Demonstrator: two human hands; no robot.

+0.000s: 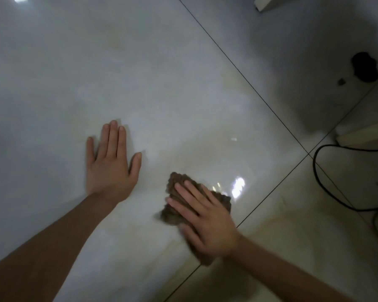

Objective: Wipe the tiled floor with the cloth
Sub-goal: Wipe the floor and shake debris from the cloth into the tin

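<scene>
Brown cloth (174, 184) half under right hand (207, 223)

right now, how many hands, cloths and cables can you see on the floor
hands: 2 (left hand, right hand)
cloths: 1 (brown cloth, under the right hand)
cables: 1 (black cable)
total: 4

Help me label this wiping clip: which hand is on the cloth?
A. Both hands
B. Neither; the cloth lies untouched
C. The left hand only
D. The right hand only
D: the right hand lies with straight fingers on the brown cloth, while the left hand rests flat on the bare tiled floor, apart from the cloth.
</scene>
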